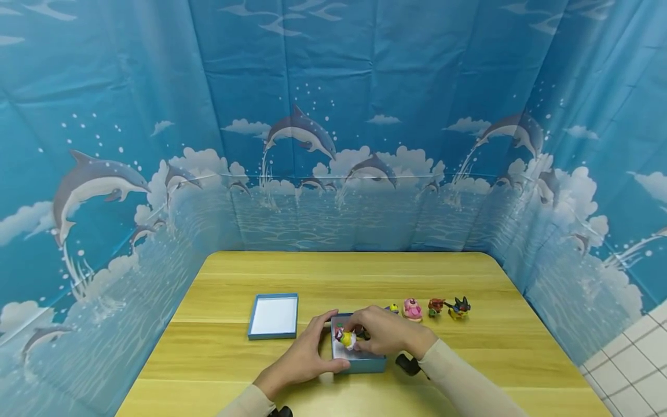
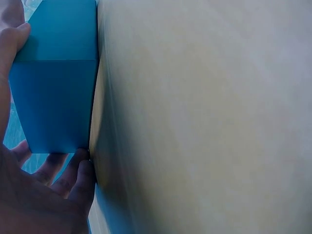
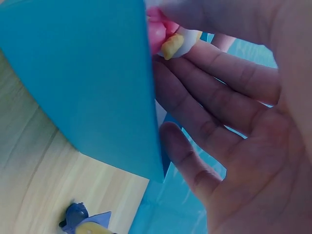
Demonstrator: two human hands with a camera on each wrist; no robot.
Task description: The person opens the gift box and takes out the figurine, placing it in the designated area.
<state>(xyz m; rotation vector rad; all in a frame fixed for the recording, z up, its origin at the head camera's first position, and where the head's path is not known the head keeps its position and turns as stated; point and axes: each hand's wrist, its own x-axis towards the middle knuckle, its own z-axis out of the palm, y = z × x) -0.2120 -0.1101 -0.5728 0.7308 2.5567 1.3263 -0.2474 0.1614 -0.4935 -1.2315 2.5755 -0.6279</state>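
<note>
Figurine [image 1: 346,338] pinched in right hand [image 1: 384,329] at box [image 1: 366,366].

free: tabletop [image 1: 354,278] beyond box [image 1: 365,365] | obstacles: toy row [image 1: 411,311] right, lid [image 1: 273,315] left

Blue dolphin-print curtains [image 1: 396,52] hang behind a yellow wood-grain table [image 1: 208,336] near white tiles [image 1: 640,346].

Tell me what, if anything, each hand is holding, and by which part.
The left hand holds the blue box by its left side. The right hand seems to pinch a yellow-and-white toy; exactly which part is hidden.
</note>
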